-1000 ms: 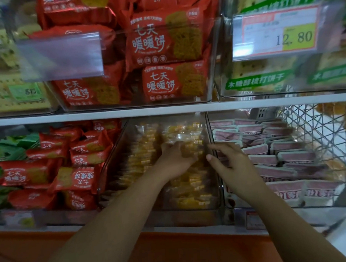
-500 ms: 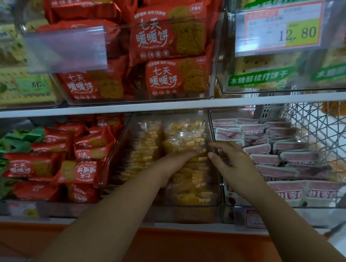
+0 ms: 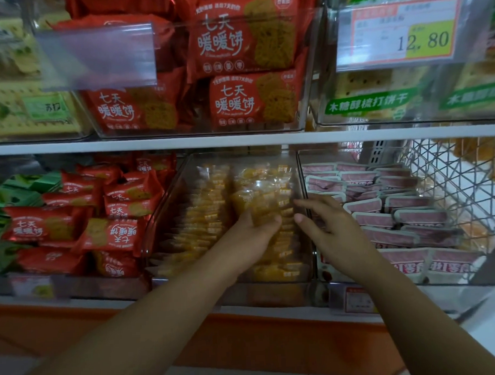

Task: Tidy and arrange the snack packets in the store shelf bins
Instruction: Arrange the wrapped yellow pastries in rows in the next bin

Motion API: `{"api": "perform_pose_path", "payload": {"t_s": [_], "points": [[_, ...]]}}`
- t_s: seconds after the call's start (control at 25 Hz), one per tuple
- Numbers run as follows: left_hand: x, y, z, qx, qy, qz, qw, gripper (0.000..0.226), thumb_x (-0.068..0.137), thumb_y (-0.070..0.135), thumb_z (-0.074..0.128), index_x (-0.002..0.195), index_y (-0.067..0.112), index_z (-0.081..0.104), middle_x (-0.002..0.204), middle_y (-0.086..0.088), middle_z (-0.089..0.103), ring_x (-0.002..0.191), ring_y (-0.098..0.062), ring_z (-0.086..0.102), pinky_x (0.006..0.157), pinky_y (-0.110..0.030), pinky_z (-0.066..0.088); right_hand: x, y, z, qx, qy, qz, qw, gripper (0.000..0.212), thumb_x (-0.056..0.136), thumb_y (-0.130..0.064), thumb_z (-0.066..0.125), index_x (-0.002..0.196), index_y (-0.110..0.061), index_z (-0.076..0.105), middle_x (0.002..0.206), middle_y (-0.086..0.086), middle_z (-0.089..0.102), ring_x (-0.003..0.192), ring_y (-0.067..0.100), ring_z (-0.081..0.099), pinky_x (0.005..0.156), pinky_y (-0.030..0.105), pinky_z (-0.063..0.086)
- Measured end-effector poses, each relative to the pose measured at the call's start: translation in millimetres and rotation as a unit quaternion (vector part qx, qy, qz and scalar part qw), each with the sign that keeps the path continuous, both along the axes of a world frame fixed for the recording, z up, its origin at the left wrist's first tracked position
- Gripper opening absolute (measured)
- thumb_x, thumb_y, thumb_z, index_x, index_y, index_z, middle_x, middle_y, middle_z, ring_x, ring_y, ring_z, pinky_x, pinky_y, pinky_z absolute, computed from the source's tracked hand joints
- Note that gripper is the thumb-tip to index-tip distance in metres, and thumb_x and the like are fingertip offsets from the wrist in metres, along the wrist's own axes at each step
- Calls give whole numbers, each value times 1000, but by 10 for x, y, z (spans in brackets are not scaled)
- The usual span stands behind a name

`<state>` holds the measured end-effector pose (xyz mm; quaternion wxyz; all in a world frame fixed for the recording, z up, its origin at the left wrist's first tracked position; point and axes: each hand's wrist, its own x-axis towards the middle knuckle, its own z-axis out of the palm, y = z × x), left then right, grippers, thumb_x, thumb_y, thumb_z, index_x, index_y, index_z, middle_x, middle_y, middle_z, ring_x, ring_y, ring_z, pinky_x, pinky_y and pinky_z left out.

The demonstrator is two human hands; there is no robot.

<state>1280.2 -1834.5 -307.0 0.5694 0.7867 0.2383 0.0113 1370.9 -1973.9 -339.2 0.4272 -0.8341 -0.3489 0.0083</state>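
Hands at frame centre, both over the clear middle bin (image 3: 168,219) on the lower shelf. Left hand (image 3: 248,241) palm-up, grip closed on 1 yellow clear-wrapped packet (image 3: 262,206): thumb pressed on its near edge, fingers underneath and hidden. Packet upright-ish, long axis running up the frame, lifted slightly above the row of yellow packets (image 3: 274,251) along the bin's right side. Right hand (image 3: 327,229) just right of it, over the divider toward the pink packets (image 3: 398,217); grip spread, fingers loosely curled, holding nothing, index tip close to the held packet's right edge, contact not clear. Second yellow row (image 3: 202,212) at the bin's left side, neatly stacked on edge. Red packets (image 3: 111,221) jumbled in the bin at centre left.

Deciding relation: open slot in the right-hand row lies directly below and slightly ahead of the held packet, so likely a short drop with the long axis kept parallel to its neighbours. Left hand nearer and already loaded; right hand placed to steady or square the row. Slippery wrap, thin edge hold: risk of tilting on release.
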Motion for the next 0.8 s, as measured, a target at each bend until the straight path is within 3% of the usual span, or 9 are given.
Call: {"api": "perform_pose_path", "payload": {"t_s": [0.08, 0.16, 0.28, 0.44, 0.52, 0.6, 0.72, 0.8], "points": [[-90, -87, -55, 5, -46, 18, 999, 50, 95, 42, 46, 142, 33, 30, 113, 24, 49, 101, 1, 44, 88, -18, 31, -90, -71, 33, -38, -9, 31, 999, 50, 87, -50, 45, 132, -30, 49, 152, -5, 23, 139, 13, 20, 112, 34, 27], [-88, -145, -111, -3, -81, 54, 995, 50, 97, 38, 44, 144, 30, 28, 124, 18, 47, 108, -1, 42, 89, -18, 28, -166, -188, 80, -82, -6, 85, 993, 59, 75, -61, 47, 130, -39, 46, 155, -13, 8, 141, 5, 8, 112, 28, 17], [-4, -184, -147, 2, -108, 66, 992, 49, 98, 33, 44, 144, 29, 28, 137, 11, 40, 125, -6, 38, 92, -20, 27, -177, -285, 77, -132, -32, 119, 984, 48, 72, -53, 65, 118, -40, 57, 154, -15, 0, 140, 1, 6, 109, 19, 14], [-2, -128, -132, -5, -79, 38, 996, 55, 98, 32, 44, 147, 31, 20, 141, 13, 37, 128, -6, 35, 93, -18, 25, -207, -202, -20, -105, -68, 92, 988, 23, 71, -40, 76, 92, -33, 70, 156, -5, 12, 143, 10, 13, 115, 29, 22], [12, -52, -79, -3, -70, 38, 997, 43, 97, 28, 47, 136, 36, 32, 114, 24, 45, 107, 1, 44, 90, -19, 28, -218, -202, 40, -95, -41, 104, 989, 24, 69, -47, 74, 88, -34, 69, 154, -6, 18, 142, 8, 14, 114, 33, 25], [120, 75, -61, -1, -72, 71, 995, 29, 95, 26, 51, 121, 36, 42, 99, 22, 51, 88, 2, 49, 85, -23, 41, -176, -183, 169, -54, -12, 92, 994, 26, 71, -50, 69, 92, -34, 69, 147, -10, 30, 136, 4, 24, 109, 30, 27], [264, 97, -32, -6, -38, 77, 996, 33, 93, 36, 51, 125, 28, 49, 118, 5, 59, 105, -17, 58, 95, -38, 47, 30, 10, 327, -15, -60, 63, 996, 23, 85, -34, 64, 106, -26, 68, 129, -9, 53, 117, 2, 44, 100, 22, 36], [312, 86, -32, -11, -30, 76, 997, 32, 93, 35, 52, 124, 29, 49, 118, 5, 58, 109, -18, 55, 99, -38, 45, 269, 264, 403, -52, -99, 72, 991, 25, 90, -24, 58, 114, -20, 66, 122, -4, 62, 111, 10, 55, 96, 24, 41]]}}
